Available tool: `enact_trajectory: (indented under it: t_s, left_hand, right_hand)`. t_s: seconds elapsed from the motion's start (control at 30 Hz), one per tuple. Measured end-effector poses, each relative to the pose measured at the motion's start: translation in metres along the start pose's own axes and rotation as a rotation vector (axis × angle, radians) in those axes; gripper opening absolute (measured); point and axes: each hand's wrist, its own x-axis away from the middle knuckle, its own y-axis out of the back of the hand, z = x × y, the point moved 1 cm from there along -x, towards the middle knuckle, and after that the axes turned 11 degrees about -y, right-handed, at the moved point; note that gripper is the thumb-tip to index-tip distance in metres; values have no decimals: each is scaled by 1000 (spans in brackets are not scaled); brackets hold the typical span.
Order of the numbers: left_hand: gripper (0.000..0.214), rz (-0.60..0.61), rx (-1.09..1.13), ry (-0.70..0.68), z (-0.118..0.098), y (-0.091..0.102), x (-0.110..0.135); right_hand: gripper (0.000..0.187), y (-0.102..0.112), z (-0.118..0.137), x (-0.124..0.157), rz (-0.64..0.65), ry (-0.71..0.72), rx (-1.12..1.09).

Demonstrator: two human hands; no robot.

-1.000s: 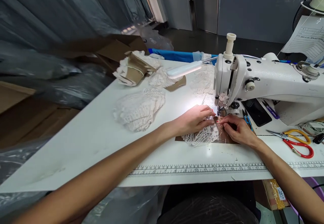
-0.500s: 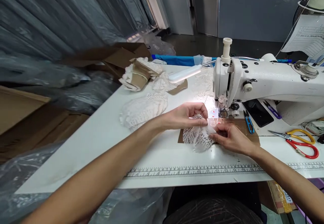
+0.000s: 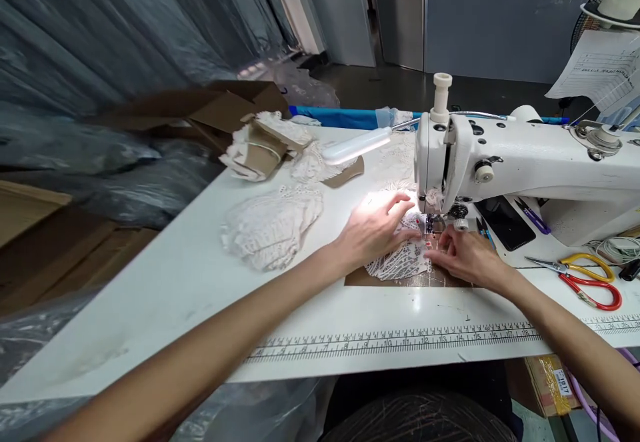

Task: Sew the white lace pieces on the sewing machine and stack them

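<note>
A white lace piece (image 3: 400,263) lies on a brown board (image 3: 357,278), its right edge by the presser foot (image 3: 434,223) of a white sewing machine (image 3: 520,159). My left hand (image 3: 373,229) rests on the lace from the left, fingers apart and stretched toward the needle. On the other side, my right hand (image 3: 465,255) has its fingers curled and its thumb at the lace's right edge, close to the foot. The fingertips of the right hand are partly hidden behind the machine's parts. A bright lamp lights the spot.
To the left lies a stack of lace pieces (image 3: 275,225), with a banded lace bundle (image 3: 260,149) behind. A white lamp (image 3: 357,147) reaches over the table. Thread snips (image 3: 485,232), a black phone (image 3: 506,222) and red-and-yellow scissors (image 3: 583,277) lie to the right. A printed ruler (image 3: 390,343) runs along the front.
The lace has gone from being held up between both hands to lying flat at the presser foot. My left hand has spread its fingers on it; my right hand has moved closer to the needle.
</note>
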Motion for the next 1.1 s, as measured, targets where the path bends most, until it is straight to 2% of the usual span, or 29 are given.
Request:
enact_trajectory:
  t_s: [0.07,0.13,0.2,0.27,0.4,0.53,0.67,0.77,0.87,1.0,1.1]
  left_hand:
    - [34,-49,-16,-232,-9,10,12]
    - [25,-7,35,-440,-19,14,20]
    - [19,13,-4,-534,-27,11,24]
    - [25,-31,-96,-548,-34,2,23]
    - [29,-136,-121,-449,-41,-11,20]
    - [23,-101,-43,-386,-44,-9,23]
    - [18,-176,-61,-439,-49,-7,29]
    - [17,-172,-35,-494,-48,-10,30]
    - [22,-145,58,-497,-38,-12,29]
    - [23,-201,149,-497,-24,-11,25]
    - [20,-216,149,-500,-25,-10,23]
  right_hand:
    - [21,4,-11,-2,-6,127,29]
    - [23,1,-19,-5,-57,306,98]
    - [28,-8,-22,-8,-134,485,208]
    - [30,-18,-24,-9,-202,579,286]
    - [29,-30,-27,-6,-281,563,256]
    - [31,-33,-30,-3,-264,530,197]
    - [32,-33,-33,-2,-251,500,126]
    - [34,-31,-34,-1,-257,525,79]
    - [35,-32,-32,1,-256,563,152]
    - [39,-37,-27,1,-326,481,255]
    - [39,-38,-25,2,-324,464,260]
